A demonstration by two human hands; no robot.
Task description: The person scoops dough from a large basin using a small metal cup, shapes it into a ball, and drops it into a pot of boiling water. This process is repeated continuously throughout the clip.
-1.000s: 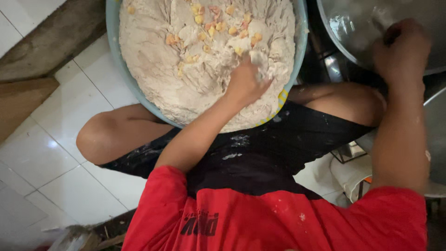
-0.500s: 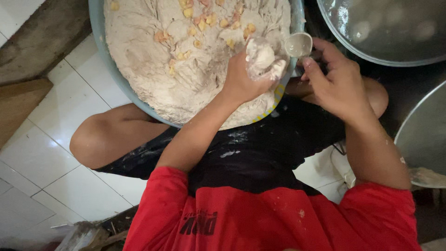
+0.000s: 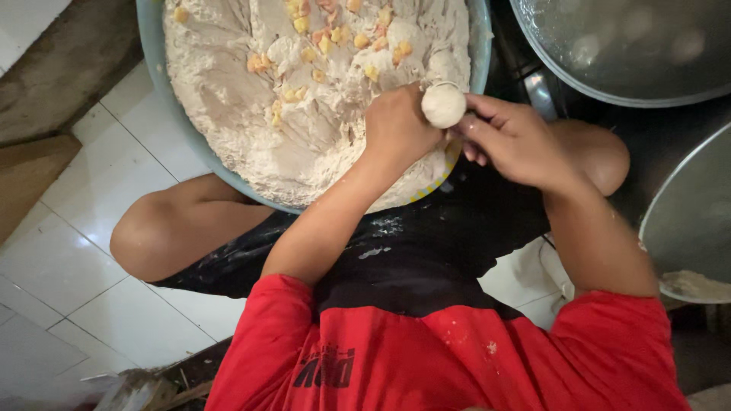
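Seated low, knees apart, big basin [image 3: 156,99] between my legs. Basin rim is pale blue-grey; it is filled nearly to the edge with a stiff, off-white dough mass [image 3: 304,114], its surface rough and torn, with yellow and orange bits [image 3: 335,38] scattered over the far part.

My left hand [image 3: 396,125] is over the near right edge of the basin, fist closed, squeezing dough. A smooth round dough ball [image 3: 444,105] stands out at the top of that fist, between thumb and forefinger, just above the basin rim.

My right hand [image 3: 518,141] is just beside the left, fingers curled in and touching the underside of the ball. Something seems pinched in those fingers, under the ball; I cannot tell what, it is hidden. So: left hand clamped on dough, right hand's fingers drawn together at the ball.

Beyond the right hand, a wide metal pan [image 3: 632,53], grey and dull, blurred pale shapes inside. A second metal pan [image 3: 685,221] at my right elbow, with a pale smear at its near rim.

Floor [image 3: 68,259] is white tile, left side. Dark shorts [image 3: 426,251] streaked with flour; red shirt [image 3: 426,358] below, a few flour specks on it.
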